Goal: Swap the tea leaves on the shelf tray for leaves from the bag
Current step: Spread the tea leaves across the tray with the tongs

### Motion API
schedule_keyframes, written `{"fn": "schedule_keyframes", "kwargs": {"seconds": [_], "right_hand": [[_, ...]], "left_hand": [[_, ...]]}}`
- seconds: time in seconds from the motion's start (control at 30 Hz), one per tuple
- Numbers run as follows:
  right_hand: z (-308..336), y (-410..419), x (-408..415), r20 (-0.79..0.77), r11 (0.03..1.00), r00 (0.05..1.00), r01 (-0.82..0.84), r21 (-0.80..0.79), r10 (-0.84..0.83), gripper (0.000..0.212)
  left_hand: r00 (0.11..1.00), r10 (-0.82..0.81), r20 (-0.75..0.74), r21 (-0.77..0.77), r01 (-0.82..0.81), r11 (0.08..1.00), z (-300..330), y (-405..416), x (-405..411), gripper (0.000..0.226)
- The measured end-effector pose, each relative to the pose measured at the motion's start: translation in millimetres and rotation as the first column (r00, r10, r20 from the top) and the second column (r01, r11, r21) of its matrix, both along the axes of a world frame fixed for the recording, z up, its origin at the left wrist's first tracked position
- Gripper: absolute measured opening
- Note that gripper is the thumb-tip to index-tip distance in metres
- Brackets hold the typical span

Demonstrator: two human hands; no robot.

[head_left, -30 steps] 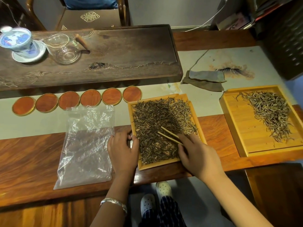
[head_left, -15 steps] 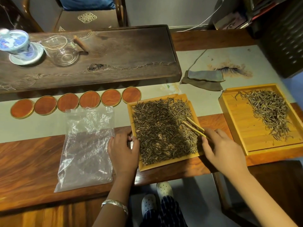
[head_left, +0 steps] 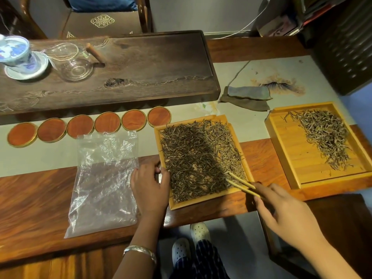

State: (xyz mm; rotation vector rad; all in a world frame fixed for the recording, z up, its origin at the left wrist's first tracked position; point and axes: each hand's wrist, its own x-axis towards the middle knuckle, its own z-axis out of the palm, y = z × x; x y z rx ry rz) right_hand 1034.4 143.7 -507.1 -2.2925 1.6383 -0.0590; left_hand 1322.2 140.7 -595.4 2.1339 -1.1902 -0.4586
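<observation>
A light wooden tray [head_left: 209,199] sits at the table's front edge, covered with dark tea leaves [head_left: 193,158]. My left hand [head_left: 150,186] grips its left rim. My right hand [head_left: 285,210] holds bamboo tongs [head_left: 241,183] whose tips lie in the leaves at the tray's near right corner. A flat, clear plastic bag [head_left: 104,182] lies left of the tray. A second wooden tray [head_left: 298,158] at the right holds a smaller spread of paler leaves [head_left: 324,135].
Several round red coasters [head_left: 80,125] line up behind the bag. A dark carved tea board [head_left: 141,73] carries a lidded porcelain cup [head_left: 17,55] and a glass pitcher [head_left: 74,63]. A folded grey cloth [head_left: 247,97] lies on the pale runner. A dark slatted box [head_left: 346,49] stands far right.
My right hand has drawn the tongs from the tray's middle out to its near right corner, spreading the leaves. The left hand has stayed on the rim.
</observation>
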Motion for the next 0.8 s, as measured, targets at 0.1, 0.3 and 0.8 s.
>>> {"fn": "schedule_keyframes", "kwargs": {"seconds": [0.1, 0.3, 0.8], "right_hand": [[0, 4, -6, -0.010, 0.998, 0.998, 0.064, 0.018, -0.064, 0.037], [8, -28, 20, 0.085, 0.996, 0.996, 0.048, -0.080, -0.041, 0.034], [-22, -106, 97, 0.003, 0.974, 0.999, 0.041, -0.223, -0.041, 0.029]], "left_hand": [[1.000, -0.007, 0.003, -0.017, 0.007, 1.000, 1, 0, 0, 0.013], [1.000, -0.012, 0.008, -0.007, 0.012, 1.000, 1, 0, 1, 0.019], [1.000, -0.002, 0.013, -0.086, 0.003, 0.996, 0, 1, 0, 0.001]]}}
